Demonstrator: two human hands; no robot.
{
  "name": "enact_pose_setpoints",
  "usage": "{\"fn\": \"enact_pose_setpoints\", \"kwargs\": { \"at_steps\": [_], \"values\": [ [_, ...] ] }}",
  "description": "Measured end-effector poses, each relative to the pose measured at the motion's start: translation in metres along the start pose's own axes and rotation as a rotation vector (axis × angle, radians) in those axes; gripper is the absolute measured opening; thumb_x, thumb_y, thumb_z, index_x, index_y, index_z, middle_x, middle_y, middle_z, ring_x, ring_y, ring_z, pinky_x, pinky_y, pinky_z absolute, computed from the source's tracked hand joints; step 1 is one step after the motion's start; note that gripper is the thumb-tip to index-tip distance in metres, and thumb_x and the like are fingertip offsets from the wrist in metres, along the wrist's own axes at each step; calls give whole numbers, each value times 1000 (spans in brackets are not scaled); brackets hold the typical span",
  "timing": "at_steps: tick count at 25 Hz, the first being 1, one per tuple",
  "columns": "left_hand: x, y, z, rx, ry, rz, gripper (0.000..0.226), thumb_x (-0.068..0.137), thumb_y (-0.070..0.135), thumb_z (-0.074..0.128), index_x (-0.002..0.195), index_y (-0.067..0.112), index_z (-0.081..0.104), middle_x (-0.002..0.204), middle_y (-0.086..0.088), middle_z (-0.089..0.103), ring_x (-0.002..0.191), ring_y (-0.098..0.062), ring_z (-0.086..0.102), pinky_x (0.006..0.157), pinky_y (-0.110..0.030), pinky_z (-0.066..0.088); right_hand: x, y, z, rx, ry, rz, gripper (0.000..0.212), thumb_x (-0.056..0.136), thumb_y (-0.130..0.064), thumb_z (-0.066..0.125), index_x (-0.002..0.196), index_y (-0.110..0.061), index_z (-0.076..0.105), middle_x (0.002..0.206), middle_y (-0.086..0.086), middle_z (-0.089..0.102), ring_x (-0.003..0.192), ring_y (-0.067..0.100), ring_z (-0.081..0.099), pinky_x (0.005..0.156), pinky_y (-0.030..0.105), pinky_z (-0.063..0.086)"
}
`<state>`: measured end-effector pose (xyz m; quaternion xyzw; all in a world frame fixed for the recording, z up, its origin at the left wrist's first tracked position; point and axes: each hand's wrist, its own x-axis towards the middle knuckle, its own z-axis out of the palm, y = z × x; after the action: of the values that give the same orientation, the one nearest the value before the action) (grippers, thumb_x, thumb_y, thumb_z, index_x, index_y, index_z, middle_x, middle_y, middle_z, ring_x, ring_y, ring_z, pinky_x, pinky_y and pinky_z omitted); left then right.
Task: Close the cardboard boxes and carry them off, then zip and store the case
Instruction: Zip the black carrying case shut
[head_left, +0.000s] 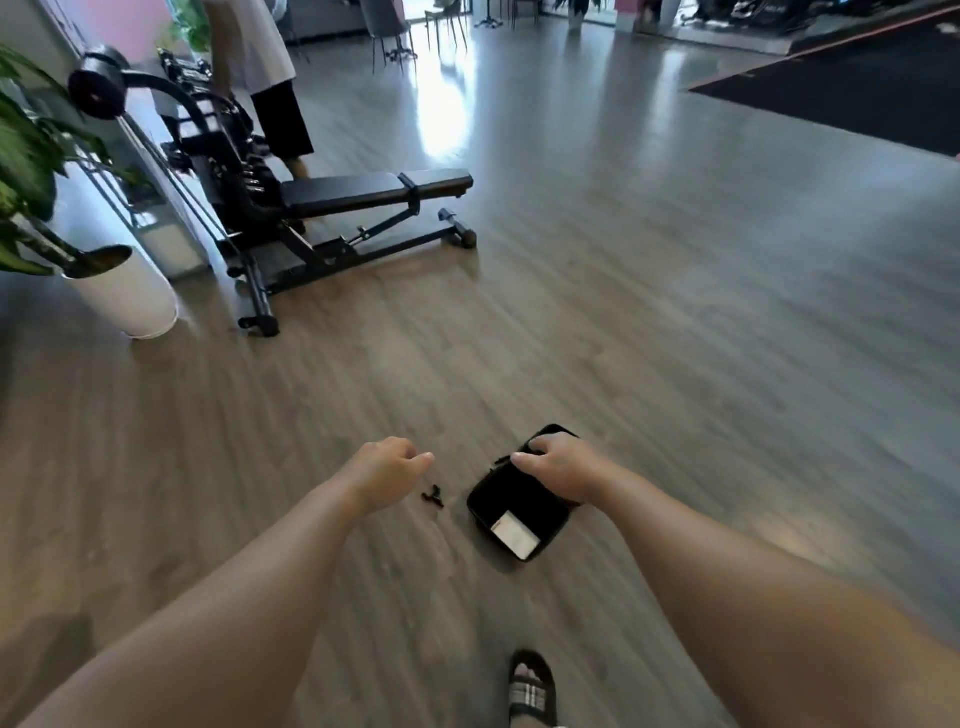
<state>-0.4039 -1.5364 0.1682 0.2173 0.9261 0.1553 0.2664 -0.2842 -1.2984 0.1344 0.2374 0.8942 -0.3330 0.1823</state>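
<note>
We see the right hand (558, 467) curled over the top edge of the black case (511, 512), gripping it above the wooden floor (675, 338). At its nine o'clock the left hand (387, 465) hangs loosely curled, holding nothing. A small black piece (432, 495) shows just beneath it. Toward eleven o'clock, well apart, stands a weight bench (363, 192), with a white planter (127, 296) beside it.

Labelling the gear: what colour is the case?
Black, with a white patch; the case shows best in the head view.

black case (511, 506), white label (515, 534), grey-brown floor (675, 312)
</note>
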Motion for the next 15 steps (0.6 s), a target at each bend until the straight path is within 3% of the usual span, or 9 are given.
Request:
{"fn": "enact_pose_setpoints", "kwargs": {
  "at_steps": [5,11,15],
  "values": [
    [105,-17,-42,3,-34,-36,44,96,55,47,113,22,69,119,-4,65,111,-22,59,95,-32,46,108,-25,-26,-43,-42,11,76,91,-69,47,145,-16,53,148,4,54,134,26,50,96,30,39],
    [251,-59,-57,18,-107,17,44,95,56,45,98,21,70,101,1,68,99,-19,61,92,-36,50,219,-47,-13,52,-58,103,83,89,-72,49,150,-16,47,151,4,52,137,24,49,107,34,40],
    [342,-97,-40,70,-193,54,46,96,57,44,105,19,69,109,-3,68,101,-22,59,82,-32,44,295,-55,9,108,-41,170,82,91,-70,51,153,-17,43,153,4,49,138,24,48,107,33,39]
  ]
}}
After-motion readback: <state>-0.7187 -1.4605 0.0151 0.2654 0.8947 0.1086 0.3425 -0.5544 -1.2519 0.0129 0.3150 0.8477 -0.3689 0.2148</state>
